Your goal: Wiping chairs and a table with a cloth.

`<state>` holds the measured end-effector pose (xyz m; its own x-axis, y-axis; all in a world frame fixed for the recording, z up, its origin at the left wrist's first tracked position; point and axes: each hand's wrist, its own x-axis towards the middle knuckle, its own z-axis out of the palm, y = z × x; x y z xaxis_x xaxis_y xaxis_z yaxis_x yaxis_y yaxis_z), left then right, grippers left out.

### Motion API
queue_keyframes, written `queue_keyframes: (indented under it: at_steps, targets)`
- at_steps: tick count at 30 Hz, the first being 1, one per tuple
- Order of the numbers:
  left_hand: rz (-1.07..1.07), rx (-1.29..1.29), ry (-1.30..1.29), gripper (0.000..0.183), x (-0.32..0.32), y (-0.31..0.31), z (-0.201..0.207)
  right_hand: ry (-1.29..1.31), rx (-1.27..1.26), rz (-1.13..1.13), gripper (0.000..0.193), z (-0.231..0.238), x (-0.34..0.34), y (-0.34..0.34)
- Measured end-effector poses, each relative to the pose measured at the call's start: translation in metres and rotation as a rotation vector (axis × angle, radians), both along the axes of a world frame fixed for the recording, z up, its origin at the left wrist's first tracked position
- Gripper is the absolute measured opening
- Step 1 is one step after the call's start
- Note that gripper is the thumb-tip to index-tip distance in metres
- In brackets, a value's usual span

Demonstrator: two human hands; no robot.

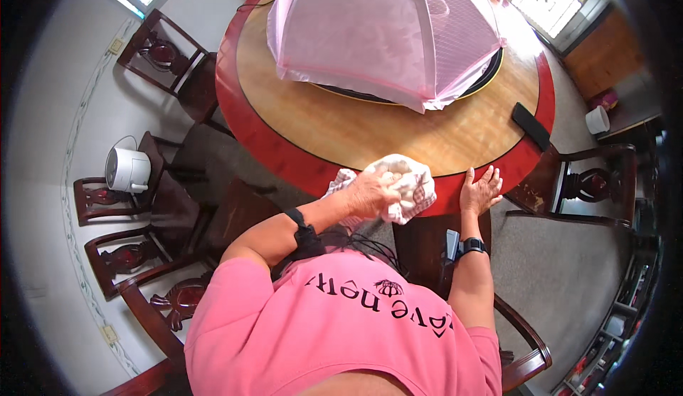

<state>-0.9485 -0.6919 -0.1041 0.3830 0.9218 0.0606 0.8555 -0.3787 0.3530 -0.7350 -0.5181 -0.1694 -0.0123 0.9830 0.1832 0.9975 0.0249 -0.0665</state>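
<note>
A white cloth with a reddish check pattern (414,186) is bunched up in my left hand (371,194) at the near edge of the round table (327,125). My left fingers are closed round the cloth, and part of it hangs over the edge beside my wrist. Further right, my right hand (481,191) rests with fingers spread on the table's red rim, holding nothing. A dark band is on my left forearm, and a watch-like device (469,246) is on my right wrist.
A pink tent-like food cover (363,33) stands over a dark round tray (377,97) on the table. A black phone-like slab (531,126) lies at the right rim. Dark wooden chairs (597,186) surround the table; a white appliance (128,170) sits on one at left.
</note>
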Motion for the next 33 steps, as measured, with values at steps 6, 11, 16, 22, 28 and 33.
queue_keyframes:
  at_steps: [6,11,16,22,28,33]
  targets:
    - [0.757,0.036,0.245,0.057,-0.084,0.037,-0.017,0.022,0.029,-0.011,0.061,-0.002,0.003,0.001]
    - [1.301,0.117,0.266,0.050,-0.165,0.020,-0.003,0.036,0.027,-0.013,0.060,-0.002,0.002,0.000]
    - [1.338,-0.148,0.310,0.053,-0.150,0.042,-0.014,0.043,0.021,0.000,0.061,-0.002,0.000,0.000]
    - [0.798,-0.044,0.285,0.022,-0.036,0.102,-0.022,0.040,0.043,-0.017,0.062,0.001,0.002,-0.001]
    - [0.442,-0.147,0.129,0.038,0.036,0.133,-0.005,0.045,0.044,-0.004,0.062,-0.002,0.003,0.000]
    - [-0.057,0.011,0.039,0.034,0.075,0.145,-0.004,0.091,0.048,0.014,0.056,-0.008,0.006,0.002]
